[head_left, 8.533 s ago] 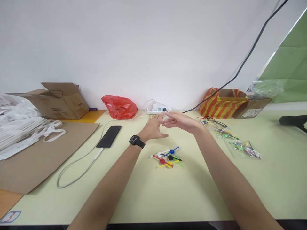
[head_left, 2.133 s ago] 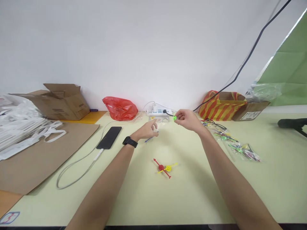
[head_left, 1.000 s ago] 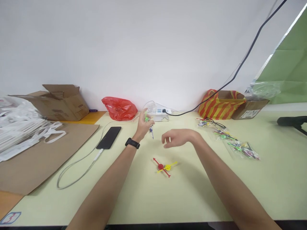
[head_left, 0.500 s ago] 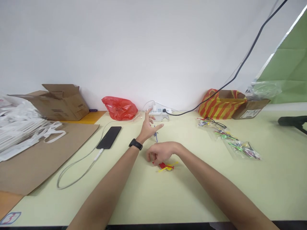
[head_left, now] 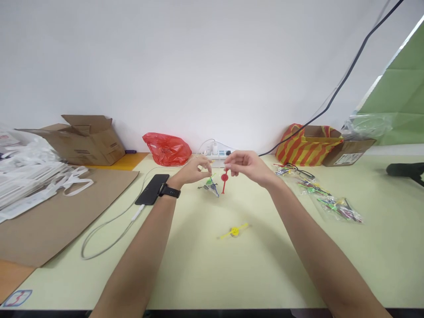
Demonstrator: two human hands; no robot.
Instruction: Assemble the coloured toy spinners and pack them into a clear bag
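My right hand (head_left: 247,165) is closed in a pinch on a thin red plastic stick (head_left: 224,177) with a round disc at its middle, which hangs upright above the table. Beside it on the left, my left hand (head_left: 195,170) has its fingertips pinched at the top of a small cluster of green, blue and dark plastic pieces (head_left: 209,185). How the pieces join is too small to make out. Nearer to me, a yellow plastic stick (head_left: 234,231) with a similar disc lies on the table.
A phone (head_left: 152,189) with a charging cable lies left of my left hand. Clear bags of coloured pieces (head_left: 339,208) and glasses (head_left: 300,171) lie on the right. Behind stand a red bag (head_left: 167,149), a power strip (head_left: 218,154), a striped bag (head_left: 308,148) and a cardboard box (head_left: 88,141).
My right hand has lifted the red stick off the yellow one and carried it forward. My left hand has moved down and left, closing from spread fingers onto the green and blue pieces.
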